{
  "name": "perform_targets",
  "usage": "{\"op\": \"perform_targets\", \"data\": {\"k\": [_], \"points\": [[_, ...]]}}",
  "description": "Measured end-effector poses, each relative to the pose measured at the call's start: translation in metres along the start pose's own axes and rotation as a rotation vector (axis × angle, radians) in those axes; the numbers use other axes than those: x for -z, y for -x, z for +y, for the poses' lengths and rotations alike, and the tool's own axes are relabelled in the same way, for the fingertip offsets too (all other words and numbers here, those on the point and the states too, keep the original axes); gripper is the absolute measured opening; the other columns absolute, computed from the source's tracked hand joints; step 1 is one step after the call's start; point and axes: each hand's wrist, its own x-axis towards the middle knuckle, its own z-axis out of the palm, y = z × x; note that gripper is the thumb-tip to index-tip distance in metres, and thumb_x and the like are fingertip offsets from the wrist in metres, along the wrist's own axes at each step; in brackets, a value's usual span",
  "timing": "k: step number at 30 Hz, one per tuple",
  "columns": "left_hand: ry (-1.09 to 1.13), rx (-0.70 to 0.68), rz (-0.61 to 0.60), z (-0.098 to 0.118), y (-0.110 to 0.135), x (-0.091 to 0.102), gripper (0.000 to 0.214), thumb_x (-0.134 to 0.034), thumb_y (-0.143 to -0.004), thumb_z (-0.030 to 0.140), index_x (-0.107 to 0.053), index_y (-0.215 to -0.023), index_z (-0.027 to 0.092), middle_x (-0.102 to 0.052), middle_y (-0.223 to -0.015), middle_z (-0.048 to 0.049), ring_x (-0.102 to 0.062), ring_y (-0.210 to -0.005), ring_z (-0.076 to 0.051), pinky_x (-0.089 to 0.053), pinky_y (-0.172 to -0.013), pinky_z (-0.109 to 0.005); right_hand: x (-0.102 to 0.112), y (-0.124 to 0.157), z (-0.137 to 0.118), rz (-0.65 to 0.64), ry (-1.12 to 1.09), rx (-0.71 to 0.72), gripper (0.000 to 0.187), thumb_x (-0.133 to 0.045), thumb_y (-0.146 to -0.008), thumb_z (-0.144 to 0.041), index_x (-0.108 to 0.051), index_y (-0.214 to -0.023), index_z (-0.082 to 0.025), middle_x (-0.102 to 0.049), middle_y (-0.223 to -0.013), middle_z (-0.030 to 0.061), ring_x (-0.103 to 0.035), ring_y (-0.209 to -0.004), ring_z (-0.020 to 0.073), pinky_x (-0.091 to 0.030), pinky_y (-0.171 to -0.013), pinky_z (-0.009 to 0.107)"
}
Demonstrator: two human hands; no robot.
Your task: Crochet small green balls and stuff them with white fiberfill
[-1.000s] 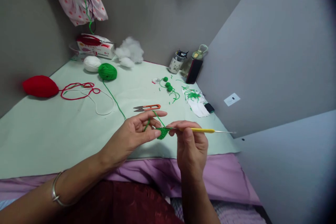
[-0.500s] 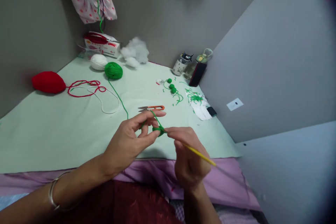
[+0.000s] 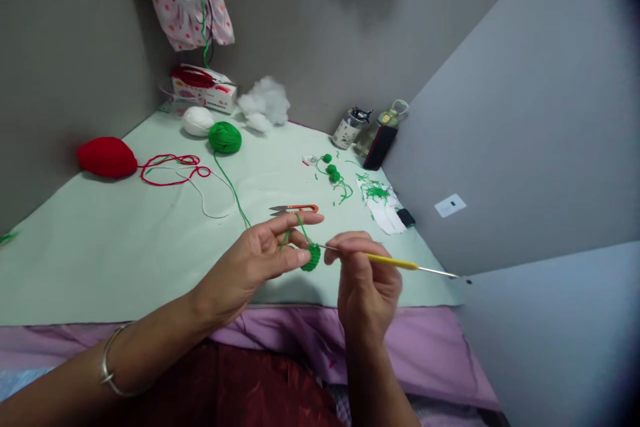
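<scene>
My left hand pinches a small green crocheted piece between thumb and fingers, its index finger stretched out with green yarn looped over it. In my right hand is a crochet hook with a yellow handle and metal ends. The hook's left tip meets the top edge of the crocheted piece; its other end points right. From my left hand the yarn runs back to a green yarn ball. Orange-handled thread snips lie on the table just beyond my left fingers.
Red yarn and a white yarn ball sit at the left, near a box and white stuffing. Small green balls, yarn scraps on white paper, a pen cup and a phone are at the right.
My right hand has turned the crochet hook from slanting downward to nearly level. The crocheted piece now shows more of its face. The whole view has shifted slightly.
</scene>
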Motion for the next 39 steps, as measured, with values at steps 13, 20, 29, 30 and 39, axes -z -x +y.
{"op": "perform_targets", "data": {"k": [13,20,29,30,39], "points": [[0.097,0.165,-0.074,0.004,-0.005,-0.004,0.073,-0.083,-0.081,0.025,-0.057,-0.149,0.018,-0.063,-0.09,0.0,-0.054,-0.088,-0.016,-0.038,-0.089,-0.03,0.009,-0.001,-0.002,-0.028,-0.127,-0.084,0.017,-0.06,-0.102,-0.028,-0.077,-0.097,-0.026,-0.072,-0.085,0.0019,-0.066,-0.074,0.0156,-0.056,-0.069,0.032],[0.036,0.072,-0.072,-0.003,-0.006,-0.006,0.053,-0.083,-0.078,0.022,-0.074,-0.13,0.022,-0.064,-0.093,-0.0017,-0.055,-0.087,-0.016,-0.043,-0.088,-0.03,0.007,-0.006,0.002,0.0,-0.266,-0.276,0.02,-0.066,-0.098,-0.038,-0.072,-0.087,-0.024,-0.066,-0.076,0.0001,-0.061,-0.064,0.0132,-0.053,-0.061,0.027],[-0.281,-0.039,-0.038,0.001,-0.001,-0.007,0.046,-0.071,-0.094,0.034,-0.067,-0.14,0.028,-0.059,-0.093,0.0002,-0.054,-0.083,-0.016,-0.043,-0.082,-0.03,0.007,-0.002,0.002,0.016,-0.176,-0.183,0.014,-0.065,-0.099,-0.033,-0.076,-0.094,-0.026,-0.075,-0.088,0.002,-0.064,-0.074,0.0146,-0.054,-0.071,0.031],[-0.27,-0.037,-0.04,0.001,-0.001,-0.006,0.046,-0.072,-0.094,0.033,-0.067,-0.14,0.028,-0.059,-0.093,0.0003,-0.053,-0.084,-0.016,-0.042,-0.081,-0.03,0.008,-0.003,0.001,0.021,-0.178,-0.185,0.014,-0.065,-0.099,-0.033,-0.076,-0.093,-0.026,-0.075,-0.088,0.002,-0.064,-0.072,0.0143,-0.054,-0.069,0.03],[-0.19,0.038,-0.08,0.002,-0.002,-0.007,0.078,-0.077,-0.088,0.028,-0.043,-0.158,0.025,-0.056,-0.091,0.002,-0.046,-0.075,-0.013,-0.039,-0.076,-0.03,0.01,-0.001,0.004,-0.074,-0.095,-0.129,0.015,-0.064,-0.1,-0.03,-0.078,-0.097,-0.028,-0.076,-0.091,0.0021,-0.065,-0.084,0.0165,-0.05,-0.07,0.03]]}}
